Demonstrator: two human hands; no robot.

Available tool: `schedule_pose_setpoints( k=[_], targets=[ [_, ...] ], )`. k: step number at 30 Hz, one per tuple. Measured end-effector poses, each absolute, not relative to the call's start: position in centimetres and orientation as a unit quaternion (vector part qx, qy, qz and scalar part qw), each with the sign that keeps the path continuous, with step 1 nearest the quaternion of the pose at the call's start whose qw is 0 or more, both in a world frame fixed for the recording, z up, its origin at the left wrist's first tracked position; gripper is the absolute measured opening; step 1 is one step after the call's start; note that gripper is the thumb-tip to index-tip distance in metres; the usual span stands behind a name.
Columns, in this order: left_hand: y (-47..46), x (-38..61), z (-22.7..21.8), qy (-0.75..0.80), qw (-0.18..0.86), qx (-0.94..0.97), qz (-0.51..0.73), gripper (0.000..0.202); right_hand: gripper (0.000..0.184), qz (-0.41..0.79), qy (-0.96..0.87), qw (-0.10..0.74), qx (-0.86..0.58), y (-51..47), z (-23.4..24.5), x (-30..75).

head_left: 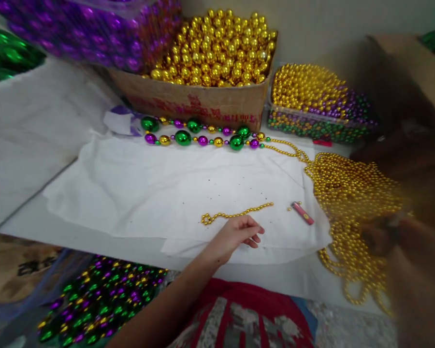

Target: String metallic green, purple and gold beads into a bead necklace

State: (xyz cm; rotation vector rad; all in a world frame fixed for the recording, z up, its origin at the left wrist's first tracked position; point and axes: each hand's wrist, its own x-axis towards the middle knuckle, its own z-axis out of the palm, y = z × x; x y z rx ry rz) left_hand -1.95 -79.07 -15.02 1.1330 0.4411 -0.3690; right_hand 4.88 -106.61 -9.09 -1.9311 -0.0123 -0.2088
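Note:
My left hand (235, 236) rests on the white cloth (137, 193) with its fingers loosely curled and apart, holding nothing. Just beyond its fingertips lies a short gold bead strand (235, 213). A pink lighter (302, 213) lies to the right of the strand. My right hand (384, 237) is a dark blur at the right edge, over the heap of gold bead strands (351, 193); its fingers are smeared. A finished necklace of large green, purple and gold beads (203, 134) lies along the cloth's far edge.
A cardboard box of gold balls (217, 48) stands at the back. A clear tray of mixed small beads (315, 104) sits to its right. Purple balls (94, 29) and green balls (7, 55) lie at back left. A bag of mixed beads (101, 299) lies below the table's front.

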Motion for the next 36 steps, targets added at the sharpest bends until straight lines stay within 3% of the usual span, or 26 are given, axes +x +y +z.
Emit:
schedule_pose_setpoints(
  k=[6, 9, 13, 16, 20, 31, 36],
  targets=[
    [-79.5, -2.0, -14.8, 0.192, 0.705, 0.657, -0.186, 0.016, 0.040, 0.383, -0.022, 0.674, -0.631, -104.3, -14.0, -0.5],
    [-78.9, -2.8, -14.6, 0.164, 0.621, 0.750, -0.158, 0.014, 0.049, 0.505, -0.019, 0.685, -0.525, -103.5, -15.8, -2.0],
    [-78.1, -3.6, -13.9, 0.101, 0.645, 0.748, -0.122, 0.014, 0.057, 0.542, 0.006, 0.693, -0.475, -102.8, -16.5, -2.5],
    [-77.8, -3.9, -13.0, 0.101, 0.677, 0.711, -0.164, 0.016, 0.057, 0.553, 0.005, 0.686, -0.473, -102.7, -16.6, -2.4],
    [-77.6, -4.2, -12.1, 0.107, 0.630, 0.743, -0.201, 0.019, 0.056, 0.559, 0.000, 0.682, -0.472, -102.4, -16.7, -2.4],
    [-77.0, -5.6, -11.1, 0.056, 0.517, 0.853, -0.053, 0.018, 0.045, 0.540, 0.001, 0.724, -0.429, -99.8, -17.1, -2.5],
    [-77.0, -5.9, -10.6, 0.083, 0.572, 0.814, -0.057, 0.018, 0.039, 0.534, 0.001, 0.719, -0.445, -99.3, -16.4, -2.2]
  ],
)
